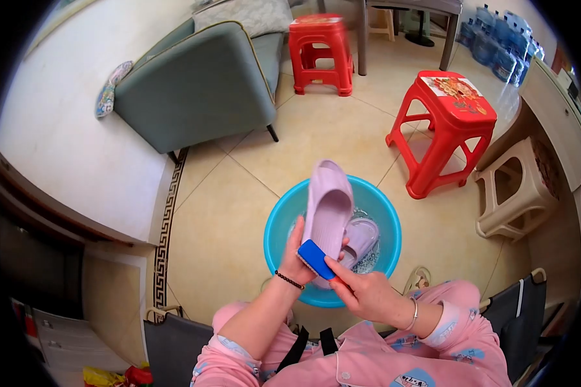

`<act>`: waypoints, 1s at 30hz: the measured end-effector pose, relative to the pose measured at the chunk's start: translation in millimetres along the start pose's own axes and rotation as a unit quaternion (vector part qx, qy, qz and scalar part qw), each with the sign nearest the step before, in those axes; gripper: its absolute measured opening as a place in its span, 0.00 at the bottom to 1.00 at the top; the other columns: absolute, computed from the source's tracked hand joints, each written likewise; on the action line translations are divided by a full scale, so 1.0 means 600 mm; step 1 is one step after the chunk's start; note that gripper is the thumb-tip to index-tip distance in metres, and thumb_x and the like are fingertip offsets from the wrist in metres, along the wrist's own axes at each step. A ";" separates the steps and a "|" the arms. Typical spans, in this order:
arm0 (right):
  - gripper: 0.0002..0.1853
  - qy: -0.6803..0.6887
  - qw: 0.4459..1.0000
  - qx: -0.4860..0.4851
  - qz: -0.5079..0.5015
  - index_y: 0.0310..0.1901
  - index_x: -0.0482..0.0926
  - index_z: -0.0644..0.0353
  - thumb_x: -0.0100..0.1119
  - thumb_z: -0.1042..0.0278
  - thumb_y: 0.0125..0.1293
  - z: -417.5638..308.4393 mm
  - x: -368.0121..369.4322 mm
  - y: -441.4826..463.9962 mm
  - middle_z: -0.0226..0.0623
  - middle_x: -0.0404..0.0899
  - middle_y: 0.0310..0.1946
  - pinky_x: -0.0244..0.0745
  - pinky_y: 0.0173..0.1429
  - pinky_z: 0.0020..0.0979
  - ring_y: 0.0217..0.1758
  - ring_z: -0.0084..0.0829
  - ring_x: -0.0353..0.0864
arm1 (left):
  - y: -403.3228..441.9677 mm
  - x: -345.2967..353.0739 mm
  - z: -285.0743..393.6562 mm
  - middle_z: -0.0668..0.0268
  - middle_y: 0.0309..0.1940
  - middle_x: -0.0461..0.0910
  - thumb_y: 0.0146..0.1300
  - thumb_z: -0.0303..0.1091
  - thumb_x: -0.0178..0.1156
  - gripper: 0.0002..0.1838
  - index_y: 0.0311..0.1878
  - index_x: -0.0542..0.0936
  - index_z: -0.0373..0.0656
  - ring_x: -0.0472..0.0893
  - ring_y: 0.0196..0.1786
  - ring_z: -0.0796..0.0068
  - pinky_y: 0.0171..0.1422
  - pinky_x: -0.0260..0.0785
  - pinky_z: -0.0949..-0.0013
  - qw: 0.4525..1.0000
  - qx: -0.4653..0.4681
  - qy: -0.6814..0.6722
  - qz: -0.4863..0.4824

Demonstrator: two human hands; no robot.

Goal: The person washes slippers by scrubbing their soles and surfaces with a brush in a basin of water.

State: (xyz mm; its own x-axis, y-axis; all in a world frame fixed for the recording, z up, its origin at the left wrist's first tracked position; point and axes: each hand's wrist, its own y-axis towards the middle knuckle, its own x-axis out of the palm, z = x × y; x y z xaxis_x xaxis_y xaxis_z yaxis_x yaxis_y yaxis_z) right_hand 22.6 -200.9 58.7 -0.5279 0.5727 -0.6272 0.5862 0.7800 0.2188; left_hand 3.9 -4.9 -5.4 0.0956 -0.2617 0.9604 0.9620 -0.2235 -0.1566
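A light purple slipper (329,216) is held up over a turquoise basin (277,222), its toe pointing away from me. My left hand (295,258) grips it from the left and underneath, with fingertips showing at its right edge. In my right hand (368,293) is a blue brush (317,259), its head against the heel end of the slipper and its bristles facing left. A second purple slipper (363,238) lies in the basin, where some bubbly water shows beside it.
Beyond the basin stand a red stool (442,119) at the right and another red stool (319,55) farther back. A grey-green sofa (193,90) is at the upper left. A beige stool (519,187) stands by a cabinet at the right, and blue water bottles (500,42) are behind.
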 end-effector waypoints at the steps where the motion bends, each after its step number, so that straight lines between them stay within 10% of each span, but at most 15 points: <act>1: 0.23 -0.005 1.000 0.015 0.000 0.64 0.73 0.57 0.59 0.66 0.68 0.003 0.002 0.001 0.51 0.78 0.21 0.76 0.27 0.42 0.23 0.50 0.82 | -0.003 0.006 0.000 0.47 0.62 0.72 0.72 0.57 0.46 0.37 0.72 0.60 0.37 0.77 0.60 0.47 0.63 0.72 0.46 0.999 0.026 0.020 0.010; 10: 0.25 -0.032 0.986 0.117 0.111 0.66 0.69 0.59 0.52 0.59 0.71 0.089 0.015 0.044 0.54 0.79 0.20 0.74 0.27 0.50 0.22 0.54 0.81 | -0.001 0.005 -0.017 0.55 0.58 0.75 0.64 0.25 0.53 0.29 0.70 0.61 0.40 0.78 0.59 0.58 0.63 0.74 0.56 0.985 0.084 0.126 0.085; 30: 0.25 0.037 0.990 0.123 0.064 0.65 0.68 0.68 0.51 0.62 0.72 0.047 0.053 0.015 0.61 0.79 0.26 0.74 0.33 0.50 0.29 0.58 0.81 | -0.013 0.000 -0.015 0.58 0.55 0.76 0.52 0.19 0.49 0.34 0.68 0.64 0.36 0.77 0.57 0.62 0.65 0.70 0.59 0.980 0.052 0.150 0.119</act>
State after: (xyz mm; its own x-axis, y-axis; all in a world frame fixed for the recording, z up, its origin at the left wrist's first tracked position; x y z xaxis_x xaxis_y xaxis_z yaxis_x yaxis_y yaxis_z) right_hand 28.5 -182.8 19.9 -0.4788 0.6864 -0.5473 0.7780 0.6206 0.0977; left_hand -6.0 -11.8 -6.0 0.2565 -0.5626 0.7860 0.9437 -0.0300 -0.3294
